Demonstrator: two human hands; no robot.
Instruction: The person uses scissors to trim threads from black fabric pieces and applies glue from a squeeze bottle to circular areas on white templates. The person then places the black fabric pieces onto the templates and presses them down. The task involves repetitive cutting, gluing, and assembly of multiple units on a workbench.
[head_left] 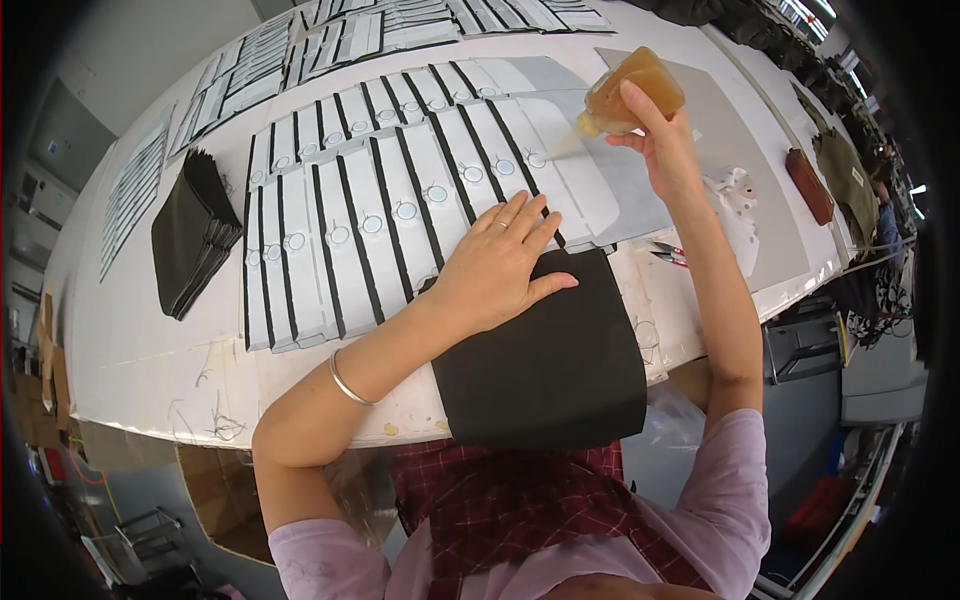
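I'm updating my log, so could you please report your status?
Right hand holding amber translucent squeeze bottle, nozzle over white panels with black strips. Left hand spread over panels and black fabric sheet. Red-handled snips clear of nozzle.

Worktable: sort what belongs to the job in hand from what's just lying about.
Seemingly belongs:
bottle in right hand
white pieces with black strips
black sheet under left hand
black folded stack

Probably just lying about:
red-handled tool
red-brown case
loose threads

White table (130, 345), grey floor (800, 430), bright lights (806, 15)
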